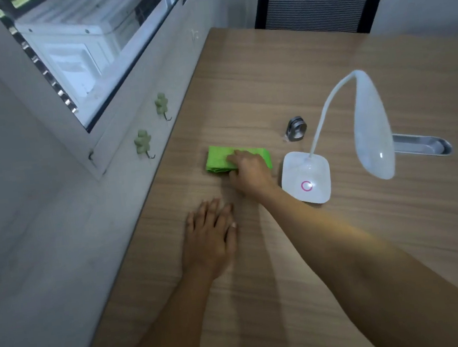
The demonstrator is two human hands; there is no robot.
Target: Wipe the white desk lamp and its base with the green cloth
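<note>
Our right hand (248, 172) lies on the folded green cloth (220, 160), fingers curling onto it, beside the white desk lamp (372, 127) base (306, 176). Our left hand (211, 239) rests flat, fingers spread, on the wooden desk (267, 76).

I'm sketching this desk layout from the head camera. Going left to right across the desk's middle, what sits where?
Green cloth with the right hand on it → lamp base → lamp head → metal tray. The small metal object overlaps the base's span, so I leave it out.
</note>
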